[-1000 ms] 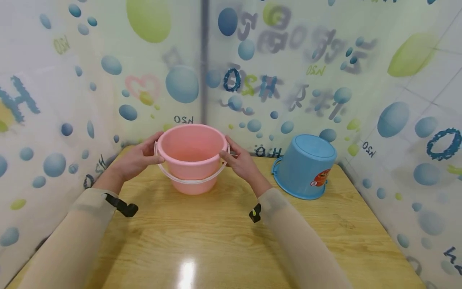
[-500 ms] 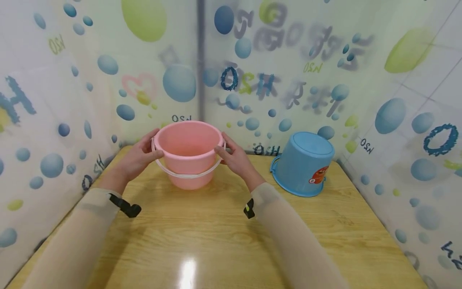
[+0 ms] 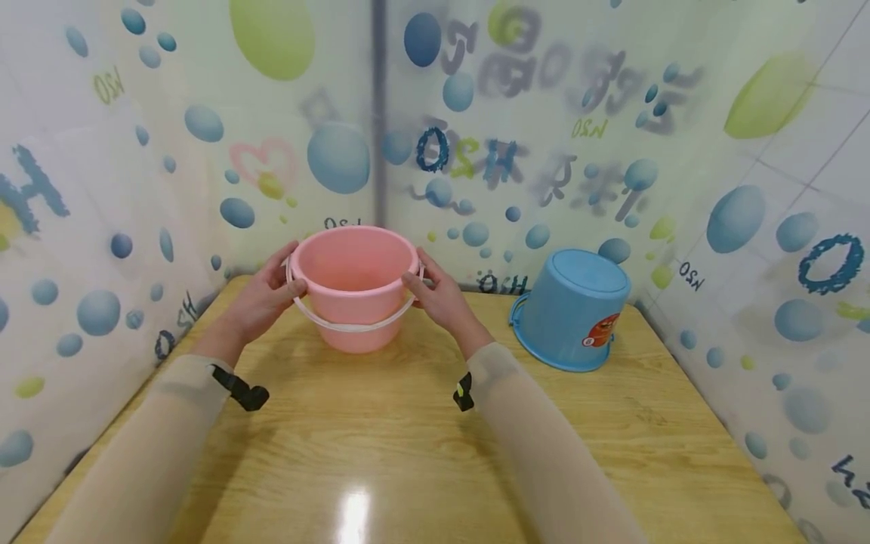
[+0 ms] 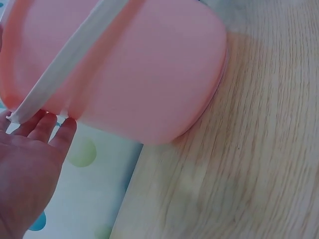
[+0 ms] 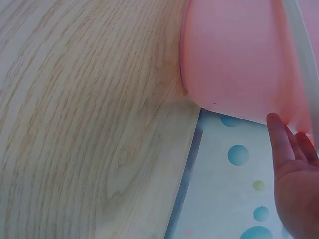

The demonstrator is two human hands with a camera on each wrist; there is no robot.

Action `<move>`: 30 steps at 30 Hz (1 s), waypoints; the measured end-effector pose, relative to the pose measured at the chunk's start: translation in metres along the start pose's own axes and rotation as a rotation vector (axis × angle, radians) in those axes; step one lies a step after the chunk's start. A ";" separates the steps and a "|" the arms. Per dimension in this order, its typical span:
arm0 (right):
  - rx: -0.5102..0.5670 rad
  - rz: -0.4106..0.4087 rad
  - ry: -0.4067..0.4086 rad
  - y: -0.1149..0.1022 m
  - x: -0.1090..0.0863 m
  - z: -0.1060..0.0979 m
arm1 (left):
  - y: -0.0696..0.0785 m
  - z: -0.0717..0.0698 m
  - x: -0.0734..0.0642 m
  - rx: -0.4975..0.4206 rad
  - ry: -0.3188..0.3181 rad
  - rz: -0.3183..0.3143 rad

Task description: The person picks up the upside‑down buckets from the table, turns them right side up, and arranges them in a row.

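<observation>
A pink bucket (image 3: 360,310) stands upright at the back left of the wooden table, its mouth facing up. Its white handle (image 3: 353,328) hangs down across the front. My left hand (image 3: 261,302) grips the left side under the rim, thumb at the front edge. On the opposite side my right hand (image 3: 445,302) holds the rim the same way. In the left wrist view, fingertips (image 4: 65,130) press the bucket wall beside the handle's end. The right wrist view shows fingers (image 5: 280,142) against the wall below the rim.
A blue bucket (image 3: 571,310) with a red label stands upside down at the table's back right. Patterned curtains (image 3: 544,136) enclose the wooden table (image 3: 408,438) at the back and sides. The pink bucket is close to the back edge.
Both hands have shifted the pink bucket slightly toward the back of the table, mostly in the first half second. The blue bucket has stayed in place; the view has tilted a little.
</observation>
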State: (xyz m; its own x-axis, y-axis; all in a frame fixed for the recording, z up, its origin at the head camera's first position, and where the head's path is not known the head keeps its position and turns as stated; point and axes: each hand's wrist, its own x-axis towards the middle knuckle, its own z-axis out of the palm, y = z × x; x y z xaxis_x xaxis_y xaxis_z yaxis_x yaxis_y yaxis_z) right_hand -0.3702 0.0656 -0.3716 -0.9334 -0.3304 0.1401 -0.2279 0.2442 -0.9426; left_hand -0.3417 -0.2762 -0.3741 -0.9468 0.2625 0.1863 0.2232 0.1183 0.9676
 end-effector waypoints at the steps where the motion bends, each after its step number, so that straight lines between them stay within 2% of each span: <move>1: 0.005 0.003 -0.010 0.000 0.000 0.000 | 0.000 0.000 0.000 0.007 -0.007 0.000; 6: -0.010 -0.016 -0.019 0.002 0.000 0.001 | 0.000 -0.001 -0.001 0.023 -0.001 -0.024; 13: -0.042 -0.050 0.037 0.005 0.000 0.002 | 0.012 0.002 -0.004 -0.030 0.004 -0.063; 17: -0.059 -0.039 0.052 0.007 -0.004 0.000 | 0.020 0.006 -0.009 -0.033 0.043 -0.090; 20: -0.094 -0.035 0.043 0.007 -0.009 -0.002 | 0.024 0.008 -0.013 -0.024 0.109 -0.074; 24: -0.129 -0.053 0.025 0.007 -0.018 -0.005 | 0.031 0.007 -0.023 -0.044 0.209 -0.007; 30: -0.145 -0.088 -0.010 0.005 -0.036 -0.013 | 0.037 0.002 -0.041 -0.034 0.278 0.079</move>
State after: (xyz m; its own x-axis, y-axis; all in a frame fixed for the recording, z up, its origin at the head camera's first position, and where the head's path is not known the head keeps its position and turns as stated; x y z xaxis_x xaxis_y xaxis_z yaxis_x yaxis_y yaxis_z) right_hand -0.3410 0.0910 -0.3770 -0.9055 -0.3654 0.2159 -0.3465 0.3426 -0.8732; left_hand -0.2939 -0.2805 -0.3466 -0.9551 -0.0038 0.2962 0.2951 0.0746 0.9525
